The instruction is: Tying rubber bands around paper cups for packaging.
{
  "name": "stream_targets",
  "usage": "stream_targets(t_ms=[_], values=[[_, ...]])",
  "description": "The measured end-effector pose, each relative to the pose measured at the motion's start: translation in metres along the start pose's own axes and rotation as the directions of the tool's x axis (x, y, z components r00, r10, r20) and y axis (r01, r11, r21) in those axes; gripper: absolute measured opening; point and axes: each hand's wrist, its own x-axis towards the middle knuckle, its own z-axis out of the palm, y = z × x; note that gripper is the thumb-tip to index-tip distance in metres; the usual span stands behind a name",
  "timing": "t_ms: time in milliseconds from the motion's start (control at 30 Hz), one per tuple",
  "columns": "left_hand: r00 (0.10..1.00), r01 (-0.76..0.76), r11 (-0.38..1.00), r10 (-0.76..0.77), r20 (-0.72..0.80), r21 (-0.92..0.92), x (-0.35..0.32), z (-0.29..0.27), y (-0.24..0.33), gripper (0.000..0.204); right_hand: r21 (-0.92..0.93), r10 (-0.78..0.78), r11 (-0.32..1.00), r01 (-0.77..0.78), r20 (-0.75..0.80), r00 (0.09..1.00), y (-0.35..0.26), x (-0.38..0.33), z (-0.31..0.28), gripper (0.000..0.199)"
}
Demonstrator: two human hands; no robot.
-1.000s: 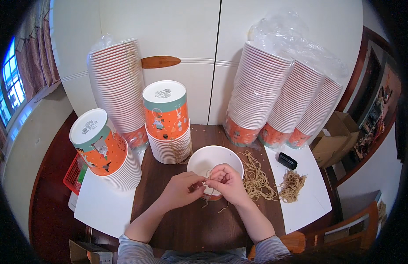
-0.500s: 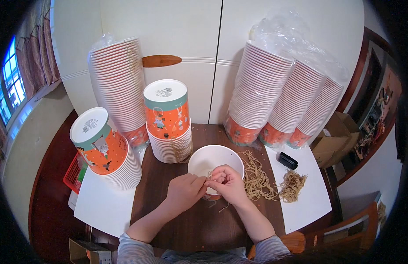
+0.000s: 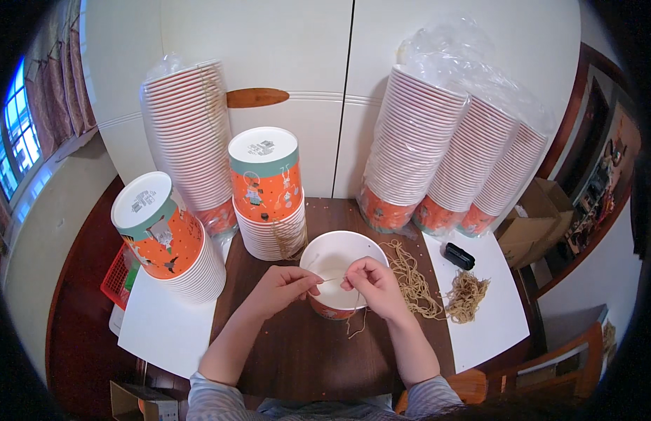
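String [image 3: 330, 281], thin and limp, is pinched taut between the left hand [image 3: 280, 289] and right hand [image 3: 371, 283] over the paper bowl [image 3: 332, 259] mid-table; probably light, best gripped near its ends.

Both hands [image 3: 332, 288] pinching string [image 3: 330, 281] over bowl [image 3: 332, 259].
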Motion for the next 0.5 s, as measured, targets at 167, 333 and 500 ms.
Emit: stream_targets(t_ms=[167,333,500], values=[[0.999,0.029,0.999,-0.03,-0.018,-0.03,0.002,-0.002,-0.002,0.011,0.109,0.112,0.986,-0.122,0.09,0.99,-0.003,-0.001,-0.001,0.005],[0.999,0.038,0.998,-0.037,0.018,-0.048,0.004,-0.004,-0.004,0.01,-0.168,-0.044,0.984,0.062,0.11,0.993,0.012,0.0,-0.002,0.008],[0.997,0.037,0.998,-0.034,0.065,-0.048,0.002,-0.004,-0.004,0.01,-0.312,-0.014,0.948,0.063,0.159,0.987,-0.01,-0.005,0.013,0.017]])
